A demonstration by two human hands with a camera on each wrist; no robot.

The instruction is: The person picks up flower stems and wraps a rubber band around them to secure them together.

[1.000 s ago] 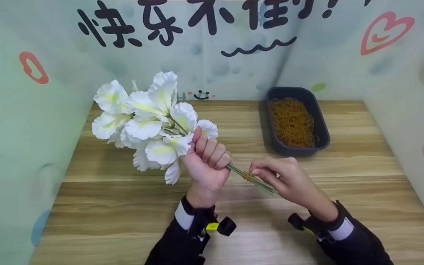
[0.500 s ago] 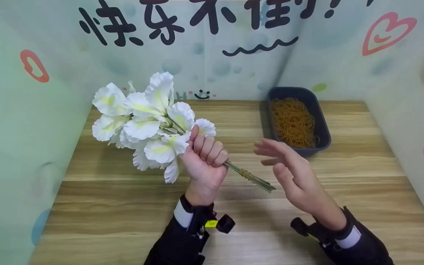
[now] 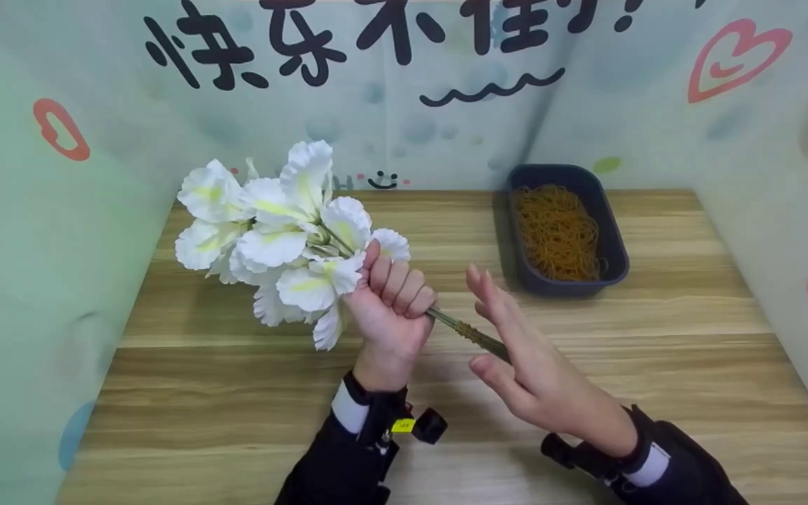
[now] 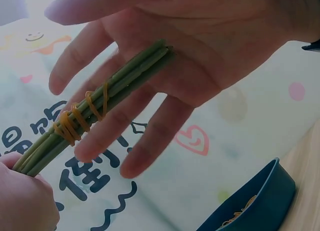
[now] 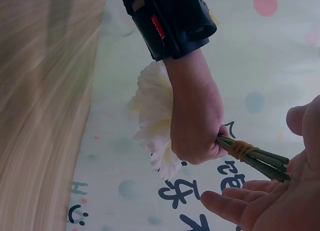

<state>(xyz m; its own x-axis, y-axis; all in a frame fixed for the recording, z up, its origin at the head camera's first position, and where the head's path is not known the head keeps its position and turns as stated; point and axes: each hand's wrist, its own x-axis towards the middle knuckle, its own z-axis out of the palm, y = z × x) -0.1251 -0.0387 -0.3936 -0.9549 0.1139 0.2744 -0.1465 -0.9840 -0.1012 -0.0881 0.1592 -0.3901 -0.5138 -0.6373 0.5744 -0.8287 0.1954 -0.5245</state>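
Observation:
My left hand (image 3: 393,301) grips a bunch of white artificial flowers (image 3: 271,245) by the green stems (image 4: 115,86), the blooms pointing to the upper left in the head view. Below that fist, a yellow-brown rubber band (image 4: 75,121) is wound several times round the stems. My right hand (image 3: 537,372) is spread at the lower stem ends, its fingers straight and the palm facing them. In the left wrist view the cut ends reach right up to the palm. The right wrist view shows the stems (image 5: 260,161) ending at the palm's edge, with the left fist behind.
A dark blue plastic box (image 3: 614,259) holding a heap of rubber bands (image 3: 557,231) stands at the back right of the wooden table (image 3: 236,407). Printed fabric walls (image 3: 390,126) enclose the table at the back and both sides.
My right hand has let go of the rubber band on the stems, drawn back with opened fingers, then come in to the stem ends with its palm. The left hand keeps its grip.

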